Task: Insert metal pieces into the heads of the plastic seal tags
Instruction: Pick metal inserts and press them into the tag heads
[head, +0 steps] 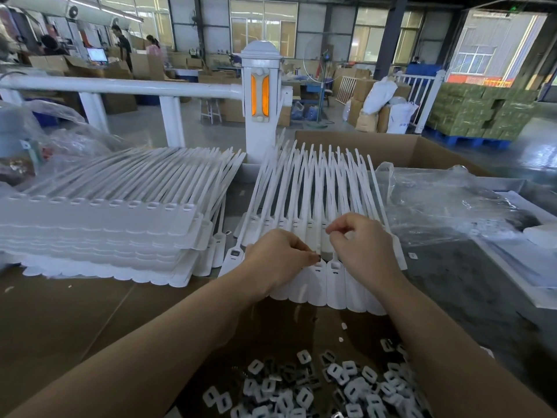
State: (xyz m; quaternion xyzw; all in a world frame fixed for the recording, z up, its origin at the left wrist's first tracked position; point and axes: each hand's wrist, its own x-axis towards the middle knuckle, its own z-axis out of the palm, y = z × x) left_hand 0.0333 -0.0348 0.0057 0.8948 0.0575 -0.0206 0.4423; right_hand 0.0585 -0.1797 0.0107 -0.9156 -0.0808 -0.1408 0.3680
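A sheet of joined white plastic seal tags [319, 285] lies in front of me, heads toward me and tails fanning away. My left hand [277, 260] rests on the tag heads, its fingertips pinching a small dark metal piece [317, 257] at one head. My right hand [358, 245] hovers just right of it with fingers curled and thumb and forefinger pinched together; what they hold is too small to tell. A heap of small white and metal pieces [325, 387] lies on the cardboard near me, between my forearms.
A tall stack of tag sheets [99, 227] sits to the left. Clear plastic bags [437, 206] and an open cardboard box [422, 152] lie to the right. A white railing post [261, 101] stands behind the table. Brown cardboard [60, 312] covers the near tabletop.
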